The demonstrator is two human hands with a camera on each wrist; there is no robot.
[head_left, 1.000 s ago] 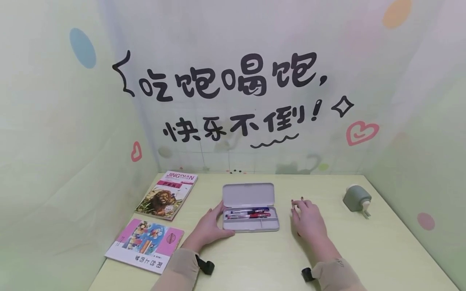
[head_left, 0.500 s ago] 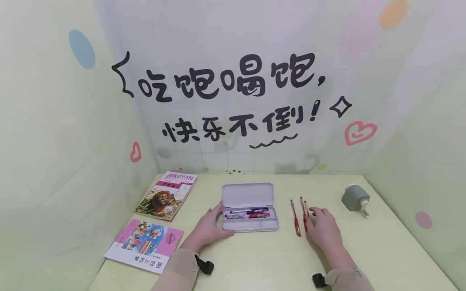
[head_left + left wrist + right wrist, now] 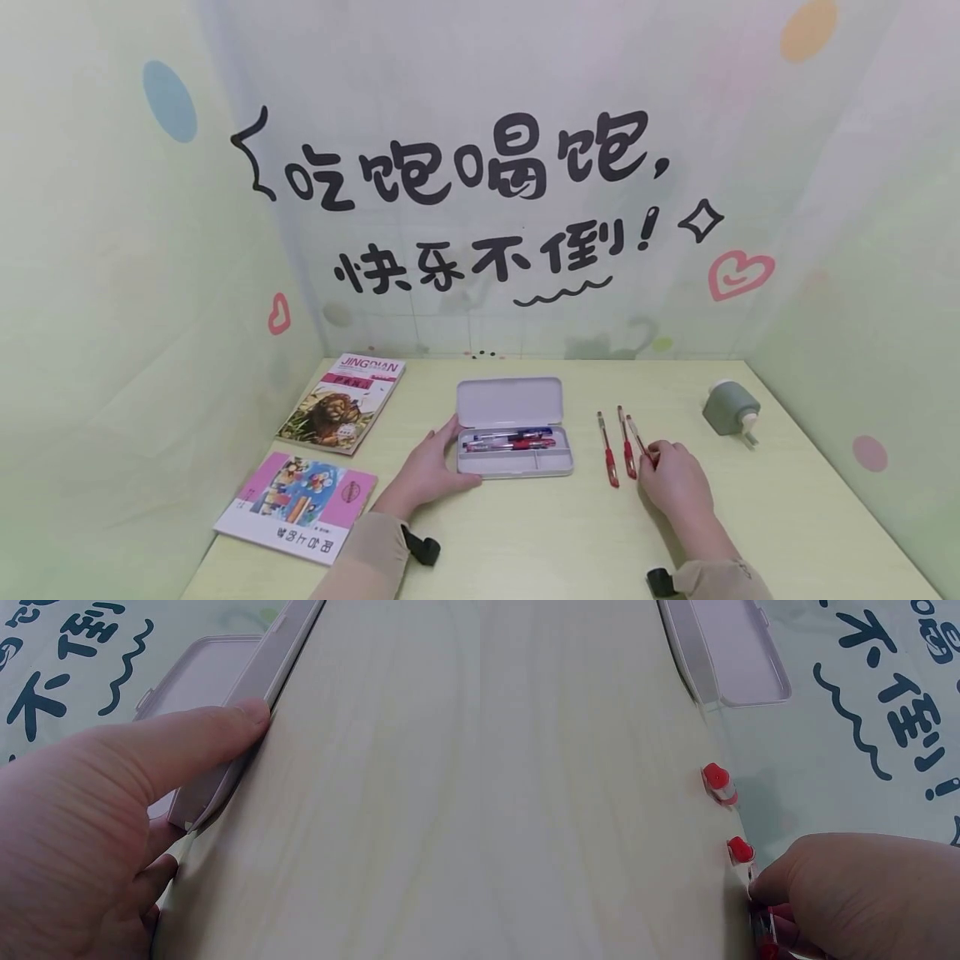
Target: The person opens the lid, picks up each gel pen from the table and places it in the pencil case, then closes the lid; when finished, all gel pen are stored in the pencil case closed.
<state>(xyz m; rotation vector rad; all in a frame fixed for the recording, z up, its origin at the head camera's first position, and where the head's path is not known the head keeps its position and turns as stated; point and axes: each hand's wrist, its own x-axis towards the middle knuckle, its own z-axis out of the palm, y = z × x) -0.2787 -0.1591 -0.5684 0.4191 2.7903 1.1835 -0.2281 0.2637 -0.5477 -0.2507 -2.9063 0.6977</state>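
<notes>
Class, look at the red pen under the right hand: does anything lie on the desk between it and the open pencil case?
Yes. Two other red pens lie on the desk between the right hand's pen and the open pencil case. The right hand pinches that pen.

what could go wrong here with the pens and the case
1. The right hand pinches only the near end of the rightmost red pen, so it may tip or slip as it lifts.
2. The two other red pens lie close beside it, and the fingers could nudge them so they roll.
3. The left hand holds only the left end of the open case, so a bump on its right end might swing it.
</notes>
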